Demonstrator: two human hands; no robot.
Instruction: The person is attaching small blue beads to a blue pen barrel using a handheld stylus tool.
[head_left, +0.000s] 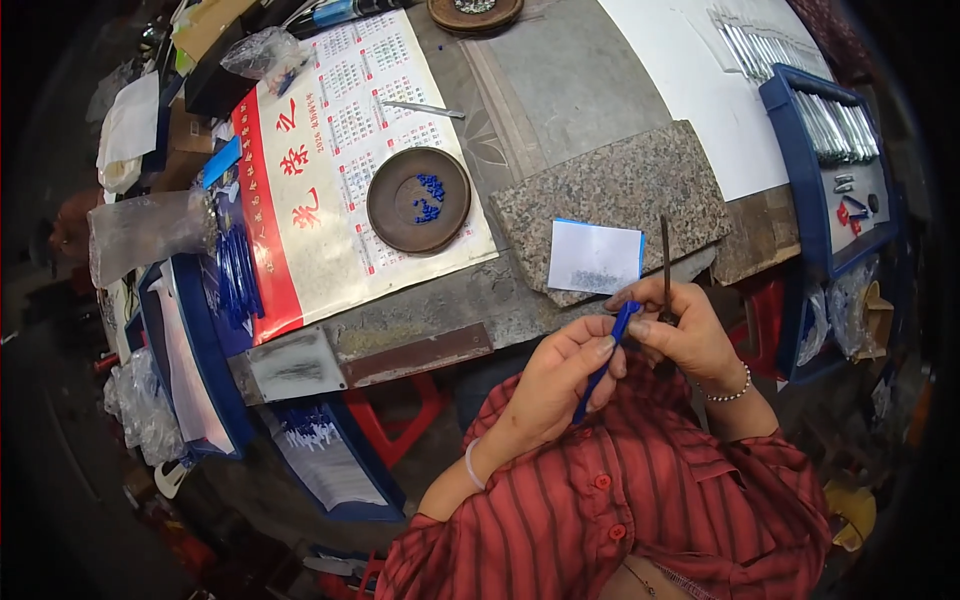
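Observation:
Close to my chest, my left hand (560, 375) is closed around a slim blue stick (620, 325) with a small hooked or widened top end. My right hand (695, 335) grips a thin dark rod-like tool (666, 255) that stands nearly upright. Its fingertips meet the top of the blue stick, and the tool's lower end is hidden by the hand. Just beyond my hands, a white card (595, 265) with grey specks lies on a speckled granite slab (620, 190). To its left, a round brown dish (379, 215) holds several small blue pieces (430, 187).
A calendar sheet (340, 180) covers the bench's left part, with a metal tweezer-like tool (424, 108) on it. Long blue sticks (237, 275) lie at its left edge. Blue trays (205, 350) flank the bench; the right tray (808, 215) holds silvery rods. A red stool (405, 425) stands below.

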